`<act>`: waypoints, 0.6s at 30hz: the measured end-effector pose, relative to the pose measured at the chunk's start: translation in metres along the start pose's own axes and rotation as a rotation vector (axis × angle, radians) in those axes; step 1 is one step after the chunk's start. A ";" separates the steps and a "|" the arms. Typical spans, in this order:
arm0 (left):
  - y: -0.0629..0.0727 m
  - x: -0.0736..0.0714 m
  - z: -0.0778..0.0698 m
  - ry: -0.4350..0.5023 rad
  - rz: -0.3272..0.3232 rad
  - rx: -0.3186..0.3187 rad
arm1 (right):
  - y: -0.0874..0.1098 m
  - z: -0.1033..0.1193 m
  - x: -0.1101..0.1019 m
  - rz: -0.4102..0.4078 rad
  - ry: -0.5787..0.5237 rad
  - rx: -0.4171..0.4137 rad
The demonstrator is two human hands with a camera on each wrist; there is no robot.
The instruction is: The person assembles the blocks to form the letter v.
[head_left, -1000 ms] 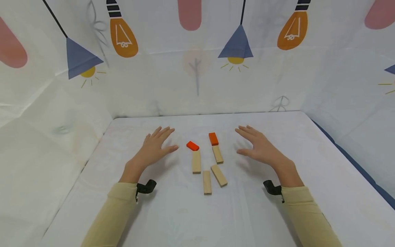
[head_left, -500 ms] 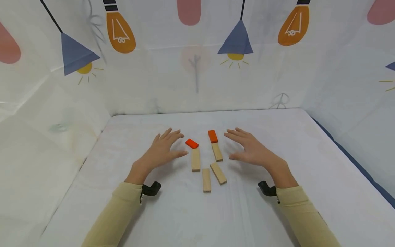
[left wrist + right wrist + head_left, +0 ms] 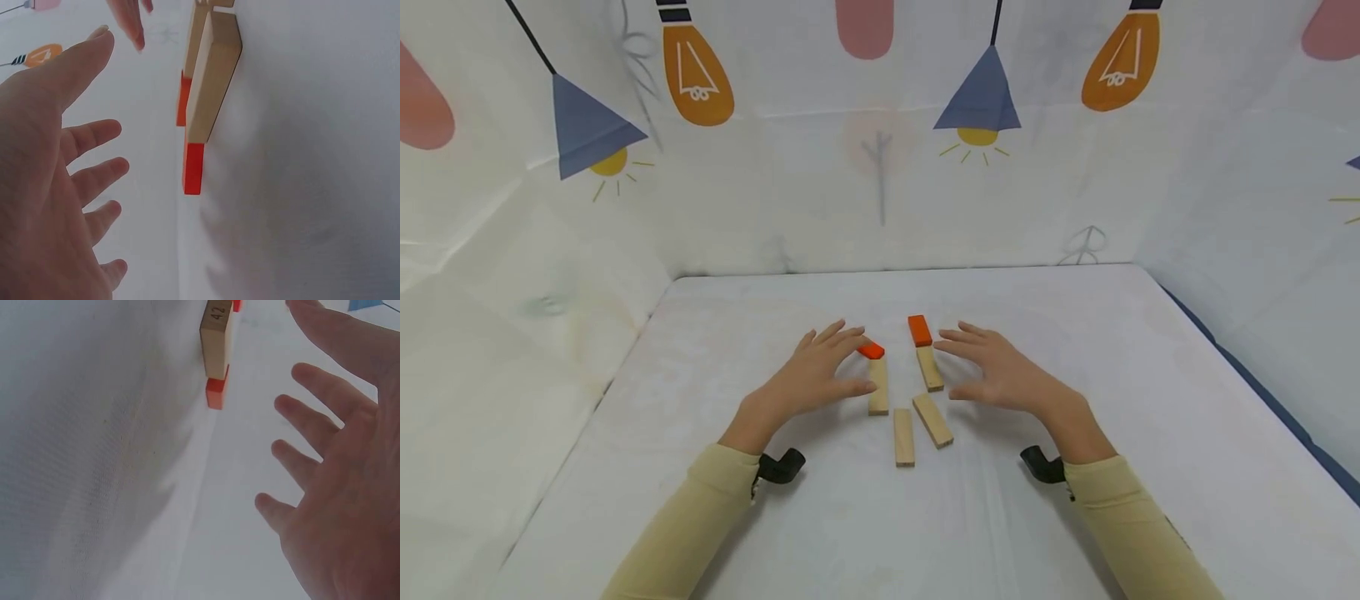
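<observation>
Head view: left hand [image 3: 812, 377] at 9 o'clock of wooden blocks [image 3: 932, 421], right hand [image 3: 1003, 373] at 3, orange blocks [image 3: 920, 331] at 12. Both got thumb and fingers apart.

Soft, muted light appears to come from above, leaving the white table [image 3: 887, 533] a dull grey around the fingers. Diffuse shadows lie under the left hand [image 3: 808, 379] and right hand [image 3: 1011, 375], spreading inward below the fingers. Both wrist views show fuzzy finger-shaped shadows on the table across from the fingers. Beyond the fingertips the pale wall [image 3: 820, 192] looks washed out. Across from the right thumb, the number on a wooden block [image 3: 215, 340] is legible; beside the left thumb, a bulb print [image 3: 42, 55] is slightly soft.
</observation>
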State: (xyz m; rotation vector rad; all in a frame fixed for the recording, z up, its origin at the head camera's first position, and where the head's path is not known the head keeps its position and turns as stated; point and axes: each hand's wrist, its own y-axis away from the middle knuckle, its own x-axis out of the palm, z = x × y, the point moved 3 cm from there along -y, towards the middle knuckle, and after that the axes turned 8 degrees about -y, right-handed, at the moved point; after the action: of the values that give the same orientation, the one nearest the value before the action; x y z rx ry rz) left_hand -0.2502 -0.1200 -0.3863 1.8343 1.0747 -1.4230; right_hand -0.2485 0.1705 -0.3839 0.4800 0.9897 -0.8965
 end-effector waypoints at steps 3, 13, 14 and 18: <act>-0.002 0.000 -0.005 0.006 0.001 0.021 | 0.000 0.003 0.000 0.010 0.009 -0.011; -0.002 0.014 -0.017 -0.010 0.016 0.101 | 0.003 0.014 0.011 0.077 0.003 -0.041; -0.002 0.016 -0.018 -0.013 0.020 0.105 | 0.005 0.014 0.012 0.082 0.009 -0.048; -0.001 0.018 -0.022 -0.027 0.018 0.120 | 0.011 0.018 0.012 0.090 0.004 -0.081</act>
State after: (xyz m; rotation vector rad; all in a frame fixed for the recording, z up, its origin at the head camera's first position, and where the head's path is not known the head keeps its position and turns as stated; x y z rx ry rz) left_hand -0.2382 -0.0967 -0.3977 1.8971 0.9760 -1.5268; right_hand -0.2273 0.1584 -0.3860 0.4542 0.9967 -0.7719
